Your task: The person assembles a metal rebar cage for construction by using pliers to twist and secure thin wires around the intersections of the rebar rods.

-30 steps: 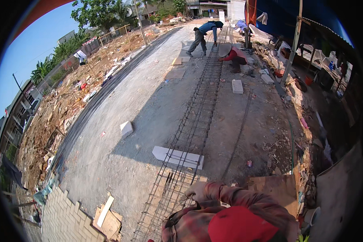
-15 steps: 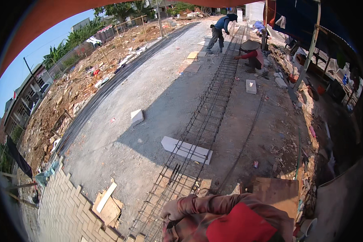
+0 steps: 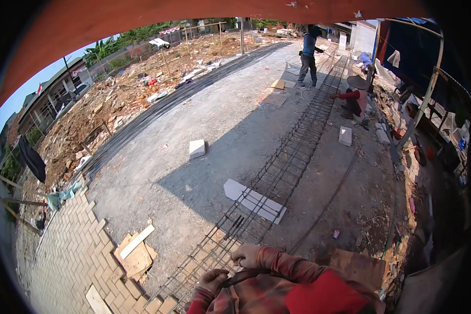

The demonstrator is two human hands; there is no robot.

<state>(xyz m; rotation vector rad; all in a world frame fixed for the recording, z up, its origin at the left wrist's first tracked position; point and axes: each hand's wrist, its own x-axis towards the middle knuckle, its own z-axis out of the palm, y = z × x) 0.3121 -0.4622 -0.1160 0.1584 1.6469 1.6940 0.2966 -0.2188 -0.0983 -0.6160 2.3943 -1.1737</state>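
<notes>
A long rebar cage (image 3: 298, 141) of dark steel rods and ties runs from just in front of me far up the ground. Its near part lies across a white block (image 3: 235, 192). My right hand (image 3: 247, 256), in a brownish glove, is closed close to my body, beside the near end of the cage. Lower and to the left, my left hand (image 3: 212, 281) is also gloved, with its fingers curled. Something dark, possibly a strap or cloth, shows between the hands; what the fingers hold is hidden.
Farther along the cage a person in blue (image 3: 309, 55) stands and a person in a wide hat (image 3: 355, 97) squats. A white block (image 3: 197, 148) lies left, another pale block (image 3: 345, 136) right. Paving bricks (image 3: 83, 235) and boards (image 3: 134, 251) are near left; a pole (image 3: 429, 94) stands right.
My left hand has come into view at the bottom. My right hand has shifted a little forward and right. The far person in blue has straightened up, and my view has tilted.
</notes>
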